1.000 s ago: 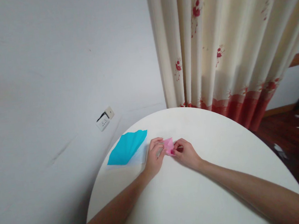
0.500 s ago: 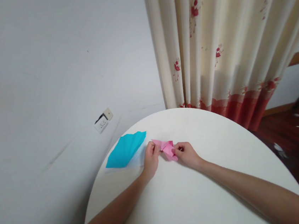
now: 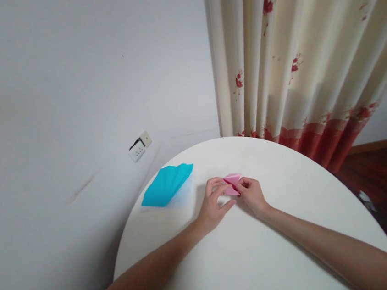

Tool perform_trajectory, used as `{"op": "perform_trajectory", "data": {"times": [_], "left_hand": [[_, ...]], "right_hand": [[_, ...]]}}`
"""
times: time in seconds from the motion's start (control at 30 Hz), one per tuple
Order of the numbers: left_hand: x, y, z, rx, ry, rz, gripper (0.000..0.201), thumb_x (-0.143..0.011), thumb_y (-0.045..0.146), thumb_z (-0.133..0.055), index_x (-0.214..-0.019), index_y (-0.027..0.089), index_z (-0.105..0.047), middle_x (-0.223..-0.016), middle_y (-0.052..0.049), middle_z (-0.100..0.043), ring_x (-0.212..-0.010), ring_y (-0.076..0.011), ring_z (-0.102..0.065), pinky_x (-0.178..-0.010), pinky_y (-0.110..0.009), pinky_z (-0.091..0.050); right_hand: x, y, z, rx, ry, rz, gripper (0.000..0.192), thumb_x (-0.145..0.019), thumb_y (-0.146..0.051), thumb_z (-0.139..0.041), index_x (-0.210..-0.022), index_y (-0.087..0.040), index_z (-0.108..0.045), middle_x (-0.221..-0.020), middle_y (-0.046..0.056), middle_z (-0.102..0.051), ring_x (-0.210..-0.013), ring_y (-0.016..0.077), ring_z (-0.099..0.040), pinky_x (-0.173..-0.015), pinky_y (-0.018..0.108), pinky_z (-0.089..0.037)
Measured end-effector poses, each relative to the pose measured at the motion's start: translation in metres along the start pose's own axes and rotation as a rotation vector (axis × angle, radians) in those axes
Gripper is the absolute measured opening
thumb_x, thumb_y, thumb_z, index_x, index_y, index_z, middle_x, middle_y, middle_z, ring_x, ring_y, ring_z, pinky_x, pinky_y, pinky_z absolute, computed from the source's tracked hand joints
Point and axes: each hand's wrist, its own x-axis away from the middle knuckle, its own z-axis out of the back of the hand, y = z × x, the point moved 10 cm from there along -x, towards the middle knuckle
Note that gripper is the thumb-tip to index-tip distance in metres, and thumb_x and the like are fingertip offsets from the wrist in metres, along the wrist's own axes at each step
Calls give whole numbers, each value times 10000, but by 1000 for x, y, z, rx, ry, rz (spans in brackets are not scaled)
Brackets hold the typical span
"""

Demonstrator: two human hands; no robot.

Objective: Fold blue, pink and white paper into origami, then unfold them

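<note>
A small folded piece of pink paper [image 3: 232, 178] is between my two hands, just above or on the white table. My right hand [image 3: 253, 195] pinches its lower right side between thumb and fingers. From the left, my left hand [image 3: 215, 203] reaches to it with thumb and fingers apart. Its fingertips lie at the paper's left edge, and I cannot tell how firmly they touch. The fingers partly cover the folds. Left of my left hand, a creased blue sheet of paper [image 3: 166, 185] lies near the table's edge, over a whitish sheet [image 3: 182, 198].
The round white table [image 3: 246, 254] has its curved far edge near the wall [image 3: 69, 84]. A wall socket [image 3: 137, 152] sits beyond the left side. Long cream curtains [image 3: 273, 49] with red flowers hang behind. Dark red floor [image 3: 383, 175] shows at right.
My left hand has let go of its pinch on the pink paper's left end and spread its fingers. The paper has turned between my hands. The view has shifted slightly left.
</note>
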Motion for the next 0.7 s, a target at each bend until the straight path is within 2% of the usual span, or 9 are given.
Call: {"op": "perform_trajectory", "data": {"times": [0.07,0.17,0.3,0.43,0.53,0.63,0.7], "left_hand": [[1,-2,-1,-26,-1,11,389,-827,265,-717,-1206,290,-632,-1340,-98,-417,-1199,-242,-502,-1041,-444,-461],[-2,-8,7,-38,62,52,258,-893,261,-637,-1149,256,-668,-1386,-111,-400,-1208,-239,-522,-1069,-456,-439],[-6,-7,15,-41,88,46,170,-935,256,-565,-941,215,-730,-1305,-117,-523,-1292,-254,-486,-1117,-447,-388],[-7,-11,13,1,58,72,163,-903,242,-610,-834,217,-755,-1208,-101,-611,-1154,-230,-593,-1042,-417,-474],[-6,-24,11,76,69,150,152,-865,211,-639,-947,234,-765,-1218,-98,-615,-1124,-228,-617,-938,-375,-556],[-5,-34,10,187,102,211,296,-831,169,-637,-1104,232,-730,-1244,-100,-602,-1143,-225,-615,-891,-346,-585],[-6,-37,10,243,113,242,326,-812,161,-637,-1121,219,-722,-1236,-99,-604,-1130,-213,-622,-890,-334,-586]], "right_hand": [[2,-5,-5,9,-29,43,194,-722,-291,-630,-579,-168,-584,-575,6,-590,-565,132,-492,-556,257,-386],[6,-13,-9,76,-58,105,180,-758,-286,-620,-649,-148,-659,-632,31,-648,-596,140,-527,-591,265,-417],[12,-22,-13,138,-75,159,197,-780,-292,-613,-693,-139,-701,-675,50,-690,-607,143,-553,-620,272,-443],[15,-24,-15,149,-89,132,219,-796,-309,-622,-677,-143,-701,-664,55,-697,-603,151,-576,-608,273,-464],[17,-29,-19,153,-140,141,216,-813,-326,-635,-716,-152,-718,-735,69,-716,-677,174,-620,-640,282,-495],[22,-37,-25,210,-211,235,183,-813,-334,-670,-843,-169,-745,-898,88,-717,-792,188,-644,-672,281,-513],[26,-41,-30,281,-267,309,194,-812,-337,-690,-917,-184,-749,-980,92,-692,-828,184,-639,-678,279,-515]]}}
